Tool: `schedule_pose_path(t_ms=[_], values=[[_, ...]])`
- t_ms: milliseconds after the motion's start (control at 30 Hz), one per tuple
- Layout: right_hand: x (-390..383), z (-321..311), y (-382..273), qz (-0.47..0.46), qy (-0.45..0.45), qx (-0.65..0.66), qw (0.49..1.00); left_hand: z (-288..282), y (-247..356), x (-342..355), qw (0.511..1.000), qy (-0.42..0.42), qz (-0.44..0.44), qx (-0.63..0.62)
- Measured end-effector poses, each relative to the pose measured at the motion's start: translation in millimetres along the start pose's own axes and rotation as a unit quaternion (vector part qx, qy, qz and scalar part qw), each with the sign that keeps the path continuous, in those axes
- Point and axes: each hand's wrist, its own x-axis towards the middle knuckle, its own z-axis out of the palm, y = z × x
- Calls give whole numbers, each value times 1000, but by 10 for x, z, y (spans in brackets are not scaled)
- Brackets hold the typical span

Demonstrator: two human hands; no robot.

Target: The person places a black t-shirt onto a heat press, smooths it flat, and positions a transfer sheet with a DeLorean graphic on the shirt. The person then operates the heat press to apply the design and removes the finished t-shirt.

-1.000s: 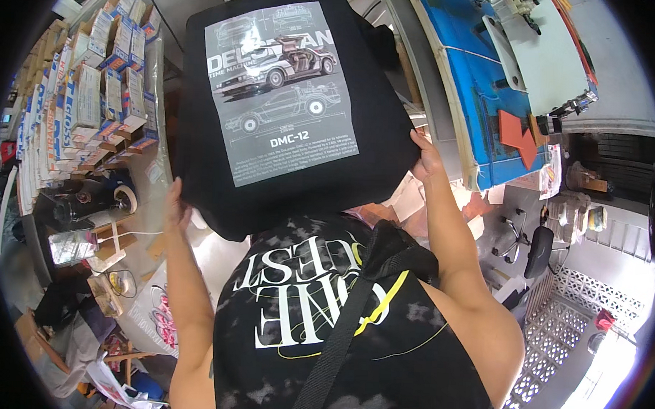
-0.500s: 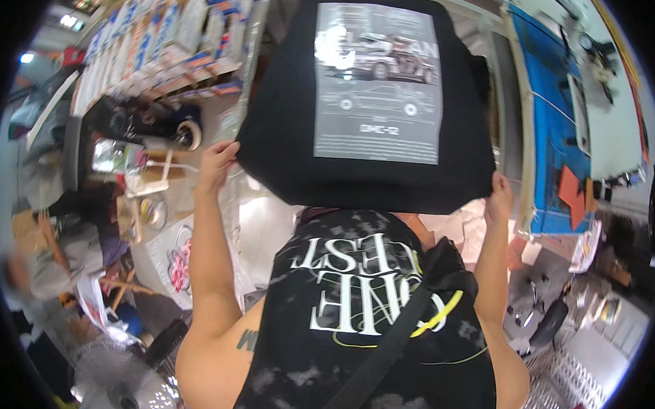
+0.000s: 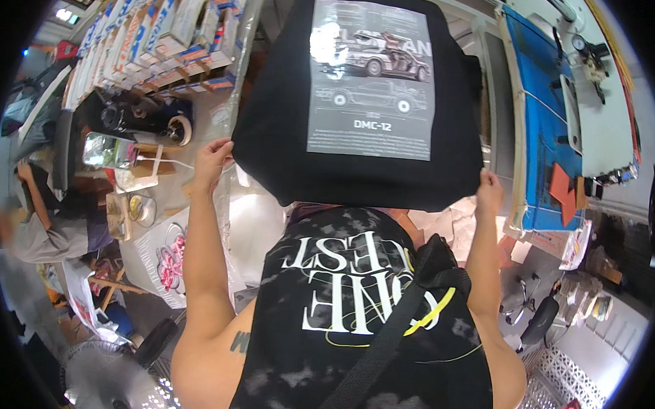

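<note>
A black T-shirt [image 3: 272,130] lies spread flat in front of me, its lower edge near my body. On its middle sits a glossy grey rectangular print sheet [image 3: 370,127] with a car picture, a line drawing and small lettering; light glares off its upper left. My left hand [image 3: 213,161] pinches the shirt's cloth at the left lower corner. At the right lower corner my right hand [image 3: 490,190] has its fingers closed on the shirt's edge. What supports the shirt is hidden beneath it.
Stacked white, blue and orange boxes [image 3: 167,40] stand at far left. Nearer are a lit phone [image 3: 109,151] on a cable and a tape roll [image 3: 178,129]. A blue board [image 3: 540,118] with orange pieces [image 3: 561,191] runs along the right. A fan [image 3: 112,381] stands lower left; another person's arm [image 3: 36,194] shows.
The view has shifted slightly and become sharper. Both hands keep hold of the shirt's corners, and the shirt and print sheet look the same.
</note>
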Motion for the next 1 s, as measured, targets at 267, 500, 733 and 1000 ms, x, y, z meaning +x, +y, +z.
schedule_pose_path(t_ms=[267, 500, 733, 1000], values=[[-879, 507, -787, -507, -82, -116, 850, 1322, 352, -558, 778, -30, 528, 340], [-982, 588, -872, -538, -80, -147, 826, 1569, 340, -645, 764, -25, 540, 351], [-978, 613, -856, -542, -67, -137, 826, 1576, 326, -626, 769, -22, 544, 334], [-722, 562, -670, -460, -12, -88, 884, 1490, 374, -501, 851, 4, 480, 213]])
